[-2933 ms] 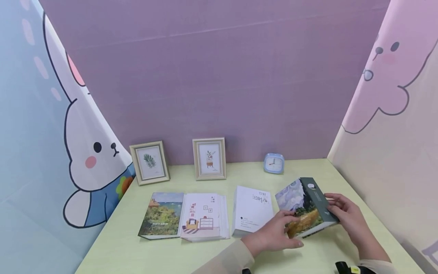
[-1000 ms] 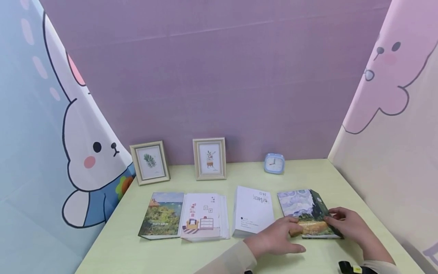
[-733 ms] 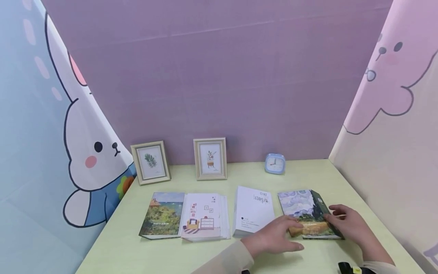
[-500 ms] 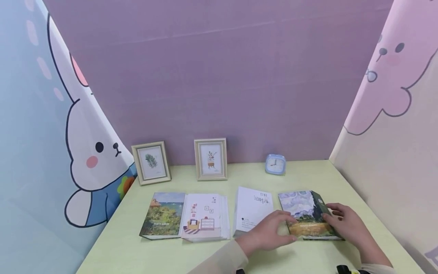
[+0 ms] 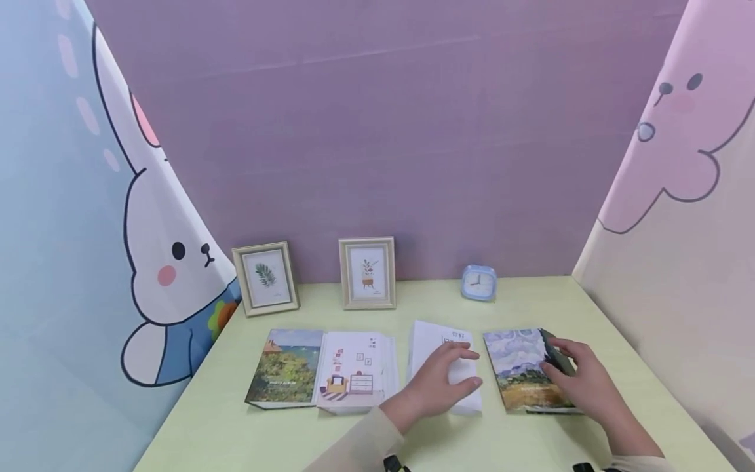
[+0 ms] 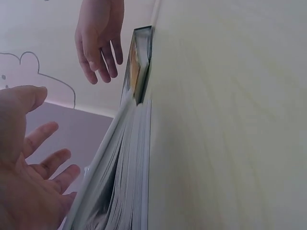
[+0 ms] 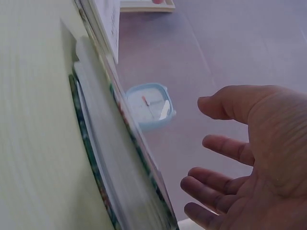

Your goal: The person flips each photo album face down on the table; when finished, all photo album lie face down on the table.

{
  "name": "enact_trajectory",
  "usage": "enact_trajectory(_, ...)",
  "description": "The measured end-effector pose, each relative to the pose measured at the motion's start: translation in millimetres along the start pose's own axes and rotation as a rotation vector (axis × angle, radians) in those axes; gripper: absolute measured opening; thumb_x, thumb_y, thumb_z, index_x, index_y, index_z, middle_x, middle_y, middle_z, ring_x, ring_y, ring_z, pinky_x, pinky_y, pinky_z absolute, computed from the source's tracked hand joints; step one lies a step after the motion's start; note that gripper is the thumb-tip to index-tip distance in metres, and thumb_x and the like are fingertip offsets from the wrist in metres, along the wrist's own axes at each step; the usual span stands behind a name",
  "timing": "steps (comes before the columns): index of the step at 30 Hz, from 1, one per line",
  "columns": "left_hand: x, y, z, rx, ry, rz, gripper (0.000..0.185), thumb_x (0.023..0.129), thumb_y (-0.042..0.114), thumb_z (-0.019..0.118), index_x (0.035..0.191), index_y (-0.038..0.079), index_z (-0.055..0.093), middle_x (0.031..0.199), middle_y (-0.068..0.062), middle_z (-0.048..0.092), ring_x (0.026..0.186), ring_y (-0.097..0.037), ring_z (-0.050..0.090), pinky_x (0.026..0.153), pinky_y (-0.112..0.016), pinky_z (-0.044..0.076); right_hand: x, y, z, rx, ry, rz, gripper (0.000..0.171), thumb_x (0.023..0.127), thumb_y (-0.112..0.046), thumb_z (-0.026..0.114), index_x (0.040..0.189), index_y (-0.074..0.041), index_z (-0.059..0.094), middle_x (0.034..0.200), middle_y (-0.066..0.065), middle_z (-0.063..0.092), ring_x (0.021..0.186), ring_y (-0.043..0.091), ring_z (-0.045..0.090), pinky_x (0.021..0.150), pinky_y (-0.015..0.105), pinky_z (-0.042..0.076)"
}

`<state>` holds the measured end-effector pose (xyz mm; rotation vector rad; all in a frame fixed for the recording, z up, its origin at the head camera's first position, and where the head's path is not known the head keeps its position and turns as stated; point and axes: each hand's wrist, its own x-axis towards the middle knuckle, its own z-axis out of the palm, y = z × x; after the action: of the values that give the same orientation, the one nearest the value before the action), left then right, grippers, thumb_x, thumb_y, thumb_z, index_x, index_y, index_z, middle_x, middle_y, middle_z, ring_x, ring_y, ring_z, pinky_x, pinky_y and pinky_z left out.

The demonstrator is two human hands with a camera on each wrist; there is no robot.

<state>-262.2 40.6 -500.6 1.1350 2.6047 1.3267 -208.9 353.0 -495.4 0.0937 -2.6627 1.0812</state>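
Note:
A photo album with a landscape painting on its cover [image 5: 519,373] lies flat at the right of the row. My right hand [image 5: 580,380] hovers just over its dark spine side, fingers spread and apart from it in the right wrist view [image 7: 240,163]. To its left lies a thick white album [image 5: 426,337], partly hidden by my left hand [image 5: 439,383]. That hand is above its cover with loosely bent fingers and nothing in it. The white album's page edges [image 6: 127,163] fill the middle of the left wrist view.
Further left, an album with a seaside painting [image 5: 286,370] lies beside a white album with a room drawing [image 5: 354,367]. Behind stand a leaf picture frame [image 5: 267,278], a potted-plant picture frame [image 5: 367,273] and a blue clock [image 5: 479,283] on the pale green table [image 5: 277,439].
The painted album, tilted in both hands at first, now lies flat. My left hand has let go of it and moved left over the white album. My right hand has lifted off.

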Motion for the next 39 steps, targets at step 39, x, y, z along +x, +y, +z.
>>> enact_trajectory(39, -66.5, -41.5, -61.1, -0.18, 0.112, -0.231, 0.068, 0.096, 0.026, 0.076, 0.156, 0.015, 0.045, 0.162, -0.011, 0.04, 0.145, -0.041, 0.043, 0.113, -0.051, 0.046, 14.7, -76.9, 75.5, 0.07, -0.205, -0.136, 0.076, 0.083, -0.022, 0.09, 0.146, 0.0, 0.053, 0.144, 0.026, 0.051, 0.122, 0.051, 0.058, 0.093, 0.058, 0.059)
